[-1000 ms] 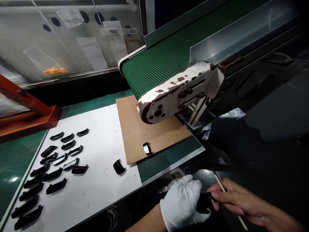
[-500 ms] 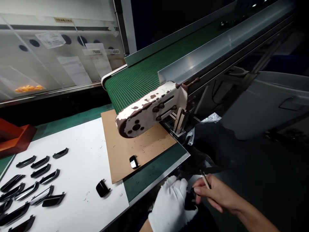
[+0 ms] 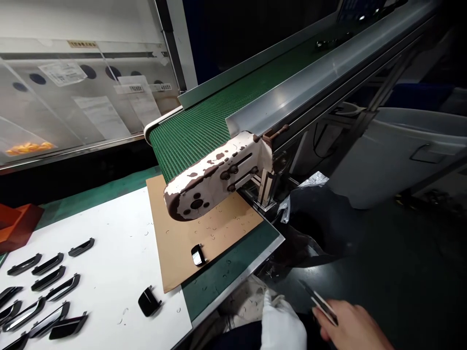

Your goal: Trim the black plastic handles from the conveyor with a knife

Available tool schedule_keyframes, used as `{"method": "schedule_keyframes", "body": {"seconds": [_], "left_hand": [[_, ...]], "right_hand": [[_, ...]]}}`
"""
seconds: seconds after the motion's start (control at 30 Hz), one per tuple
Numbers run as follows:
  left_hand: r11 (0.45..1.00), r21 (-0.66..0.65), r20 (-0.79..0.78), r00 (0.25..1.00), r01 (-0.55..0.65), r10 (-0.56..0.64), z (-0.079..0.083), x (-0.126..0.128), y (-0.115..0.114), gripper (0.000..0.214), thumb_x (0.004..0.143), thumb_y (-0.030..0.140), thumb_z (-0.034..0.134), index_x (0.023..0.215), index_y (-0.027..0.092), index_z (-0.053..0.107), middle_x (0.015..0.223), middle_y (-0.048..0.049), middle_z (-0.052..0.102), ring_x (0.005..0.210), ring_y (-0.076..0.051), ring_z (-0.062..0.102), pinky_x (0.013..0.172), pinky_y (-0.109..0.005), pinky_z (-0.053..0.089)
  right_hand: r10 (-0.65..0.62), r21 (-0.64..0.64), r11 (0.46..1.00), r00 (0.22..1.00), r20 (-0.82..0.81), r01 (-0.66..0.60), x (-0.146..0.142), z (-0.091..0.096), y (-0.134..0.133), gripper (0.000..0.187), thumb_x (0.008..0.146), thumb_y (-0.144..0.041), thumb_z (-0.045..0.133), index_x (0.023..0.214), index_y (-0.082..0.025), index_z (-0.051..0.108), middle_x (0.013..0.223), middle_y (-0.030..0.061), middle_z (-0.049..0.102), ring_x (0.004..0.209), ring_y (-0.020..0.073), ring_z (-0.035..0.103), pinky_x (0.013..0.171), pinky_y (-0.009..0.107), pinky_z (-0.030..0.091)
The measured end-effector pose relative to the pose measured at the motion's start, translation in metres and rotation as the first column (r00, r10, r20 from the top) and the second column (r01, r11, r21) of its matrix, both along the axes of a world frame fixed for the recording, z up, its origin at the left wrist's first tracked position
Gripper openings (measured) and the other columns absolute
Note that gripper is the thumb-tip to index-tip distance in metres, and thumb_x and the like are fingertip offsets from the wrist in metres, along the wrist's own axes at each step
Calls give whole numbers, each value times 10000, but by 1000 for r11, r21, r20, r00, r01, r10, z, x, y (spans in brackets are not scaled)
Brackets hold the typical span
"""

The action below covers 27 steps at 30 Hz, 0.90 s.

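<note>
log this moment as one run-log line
left hand: gloved, low at frame edge, grip unclear | right hand: bare, holds slim tool | nearby: black part on cardboard sheet

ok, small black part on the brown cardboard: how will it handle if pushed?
The small black part looks like glossy moulded plastic, so probably stiff and light. Shiny face may be slippery. It lies low on the cardboard, so likely slides, not rolls.

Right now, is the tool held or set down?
Held: the right hand grips the tool, clear of the table.
</note>
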State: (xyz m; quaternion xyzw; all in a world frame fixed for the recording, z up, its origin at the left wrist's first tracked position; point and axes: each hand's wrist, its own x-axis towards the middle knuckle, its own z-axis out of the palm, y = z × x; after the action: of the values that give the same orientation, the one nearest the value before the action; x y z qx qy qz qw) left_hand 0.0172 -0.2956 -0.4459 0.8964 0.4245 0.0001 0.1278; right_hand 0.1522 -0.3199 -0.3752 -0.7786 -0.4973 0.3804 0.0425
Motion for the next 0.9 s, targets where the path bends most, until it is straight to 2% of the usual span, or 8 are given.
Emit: {"method": "schedule_keyframes", "body": {"seconds": [0.1, 0.2, 0.33, 0.43, 0.5, 0.67, 0.77, 0.9], "left_hand": [[999, 4, 65, 996, -55, 54, 27, -18, 15, 635, 583, 434, 812, 1040, 11, 693, 761, -189, 709, 725, -356, 688, 889, -598, 523], [991, -3, 238, 962, -137, 134, 65, -42, 27, 494, 718, 452, 732, 1106, 157, 646, 942, -121, 705, 900, -305, 675, 883, -481, 556], [962, -129, 670, 694, -239, 262, 106, -70, 33, 533, 702, 386, 808, 1169, 245, 595, 1074, -61, 691, 979, -266, 658, 892, -399, 558], [956, -162, 794, 543, -244, 273, 117, -82, 32, 655, 653, 332, 863, 1228, 281, 554, 1057, -17, 695, 924, -225, 672, 888, -369, 561], [954, -146, 815, 514, -263, 267, 118, -86, 29, 747, 606, 282, 888, 1261, 279, 529, 1028, -5, 696, 892, -212, 677, 879, -353, 564], [946, -178, 838, 462, -270, 290, 125, -91, 26, 759, 573, 207, 886, 1248, 258, 542, 1019, -6, 696, 867, -206, 685, 798, -306, 583], [942, -238, 861, 396, -237, 318, 129, -92, 25, 633, 625, 328, 870, 1187, 249, 591, 972, -6, 708, 818, -204, 692, 772, -312, 588], [947, -248, 884, 352, -204, 307, 130, -94, 23, 634, 661, 496, 836, 1189, 231, 605, 1006, -26, 712, 860, -216, 696, 815, -329, 585]], "right_hand": [[-115, 70, 991, 991, 68, 110, 32, 17, 29, 277, 871, -435, 478, 863, -222, 656, 775, 73, 740, 478, 225, 646, 535, 359, 465], [-287, 296, 924, 951, 117, 242, 67, 29, 72, 448, 895, -525, 411, 1075, -187, 642, 876, 113, 736, 630, 269, 671, 675, 405, 480], [-318, 399, 886, 936, 153, 236, 84, 27, 114, 751, 852, -668, 417, 1387, -141, 439, 1049, 210, 662, 924, 422, 623, 828, 541, 414], [-146, 424, 896, 989, -10, 136, 65, 24, 114, 672, 931, -637, 214, 1376, -193, 452, 833, 98, 637, 784, 293, 625, 707, 408, 471], [30, 412, 910, 990, -140, 30, 45, 29, 104, 588, 941, -609, 269, 1246, -197, 557, 714, 33, 587, 607, 204, 564, 589, 326, 456], [407, 424, 868, 858, -313, -257, 0, 69, 75, 432, 973, -513, 333, 998, -195, 624, 766, 28, 600, 626, 162, 534, 627, 298, 443], [537, 459, 792, 816, -214, -402, -17, 94, 63, 603, 889, -717, 303, 1014, -214, 611, 728, 17, 561, 639, 184, 529, 620, 307, 427], [671, 326, 681, 737, 81, -656, -34, 109, 59, 721, 548, -897, 563, 803, -223, 552, 712, 29, 589, 634, 231, 551, 580, 327, 396]]}}
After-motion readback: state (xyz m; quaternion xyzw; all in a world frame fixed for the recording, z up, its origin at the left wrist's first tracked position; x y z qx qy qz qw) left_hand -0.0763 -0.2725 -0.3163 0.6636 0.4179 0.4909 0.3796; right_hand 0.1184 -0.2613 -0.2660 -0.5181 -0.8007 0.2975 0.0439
